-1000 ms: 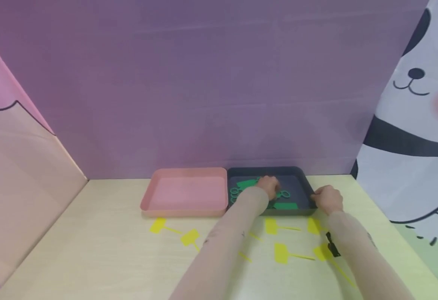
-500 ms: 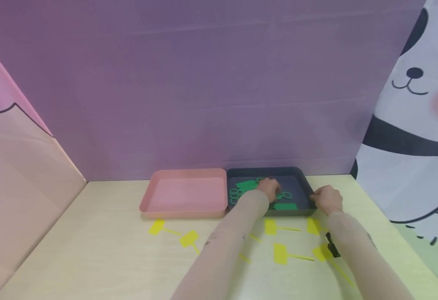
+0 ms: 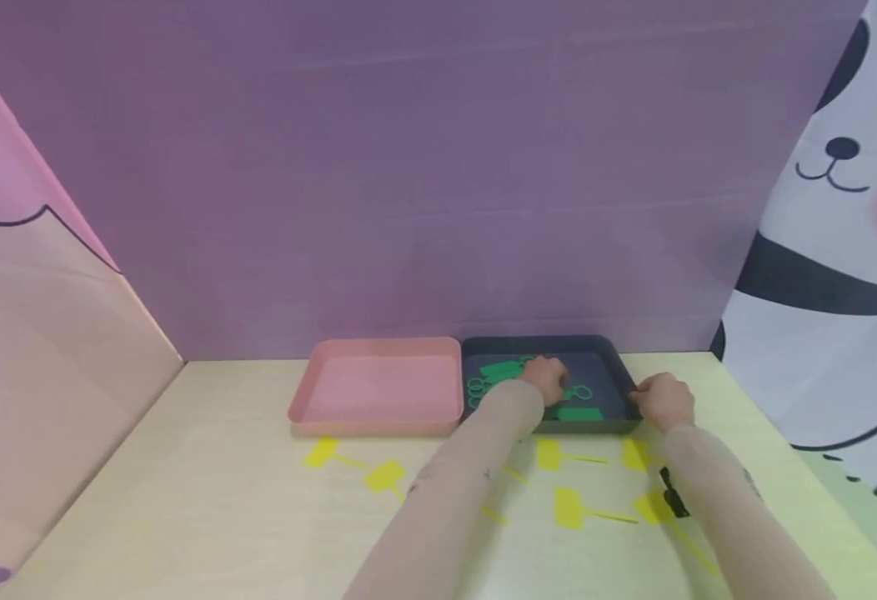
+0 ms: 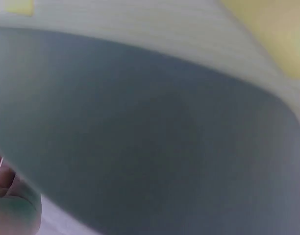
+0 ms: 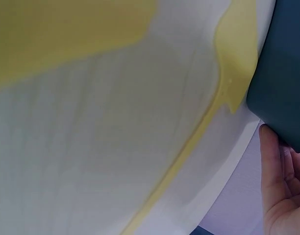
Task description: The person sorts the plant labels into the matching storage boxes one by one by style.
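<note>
A purple backdrop (image 3: 408, 167) rises behind the pale tabletop (image 3: 168, 500), where a pink tray (image 3: 382, 383) and a dark tray (image 3: 602, 367) stand side by side. The right hand (image 3: 666, 402) pinches the dark tray's right rim, while the left hand (image 3: 546, 379) is down inside that tray, its fingertips hidden, so I cannot tell whether they hold anything. Yellow pieces (image 3: 568, 508) with thin tails lie in front, green pieces (image 3: 500, 372), some with ring ends, lie in the dark tray around the left hand, and a small black item (image 3: 674, 496) sits near the right forearm
</note>
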The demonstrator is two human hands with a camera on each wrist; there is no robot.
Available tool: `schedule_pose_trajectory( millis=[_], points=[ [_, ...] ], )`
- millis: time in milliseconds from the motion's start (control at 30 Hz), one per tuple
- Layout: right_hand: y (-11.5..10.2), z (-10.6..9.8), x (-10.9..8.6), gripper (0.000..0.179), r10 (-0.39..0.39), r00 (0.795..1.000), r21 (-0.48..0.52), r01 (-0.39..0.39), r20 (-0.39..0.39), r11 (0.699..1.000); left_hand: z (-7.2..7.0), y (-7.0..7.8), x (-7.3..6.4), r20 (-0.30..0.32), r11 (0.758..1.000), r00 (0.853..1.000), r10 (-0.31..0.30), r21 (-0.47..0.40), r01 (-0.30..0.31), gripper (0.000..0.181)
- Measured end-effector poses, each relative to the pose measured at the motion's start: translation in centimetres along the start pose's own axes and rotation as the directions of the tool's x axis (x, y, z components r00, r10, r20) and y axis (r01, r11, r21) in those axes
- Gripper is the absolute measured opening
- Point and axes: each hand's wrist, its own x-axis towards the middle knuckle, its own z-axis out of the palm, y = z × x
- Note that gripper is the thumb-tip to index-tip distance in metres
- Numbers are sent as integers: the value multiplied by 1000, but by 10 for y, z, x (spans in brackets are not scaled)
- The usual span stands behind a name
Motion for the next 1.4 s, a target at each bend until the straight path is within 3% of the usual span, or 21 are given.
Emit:
schedule_pose_trajectory(
  millis=[167,300,367,500,567,633,833,1033,1167,1300,1400],
  points=[
    [5,-1,3,31,3,1000,-1,-3,-3,1000,-6,1,-6,3,998,1000,13,-57,-13,31],
    [10,-2,5,32,13,1000,-1,-13,5,1000,-10,1,-15,-6,984,999,44,-175,-44,31],
    [11,-1,6,32,11,1000,-2,-11,8,1000,-11,-1,-21,-16,963,998,55,-262,-57,30],
    [12,-2,9,31,-4,1000,-16,4,-10,1000,-14,-8,-35,-56,898,996,73,-430,-90,28],
    [13,-2,10,31,-5,1000,-23,5,-17,1000,-16,-12,-42,-71,871,995,70,-481,-96,26],
    [16,-2,13,31,-1,1000,-22,1,-19,1000,-17,-16,-50,-86,864,994,72,-493,-105,26],
    [22,1,18,34,12,1000,-15,-13,-16,1000,-22,-33,-72,-113,895,992,62,-434,-105,27],
    [12,3,16,46,-11,999,-10,11,-51,1000,-28,-61,-100,-117,928,990,78,-356,-115,28],
    [5,-4,15,50,-54,994,-6,54,-100,999,-31,-86,-122,-167,922,983,75,-364,-132,27],
    [5,-15,14,49,-96,991,-19,95,-94,995,-34,-118,-142,-205,919,979,16,-383,-96,27],
    [8,-18,13,47,-140,987,-34,138,-80,990,-40,-144,-155,-258,928,965,-42,-369,-58,28]
  ],
)
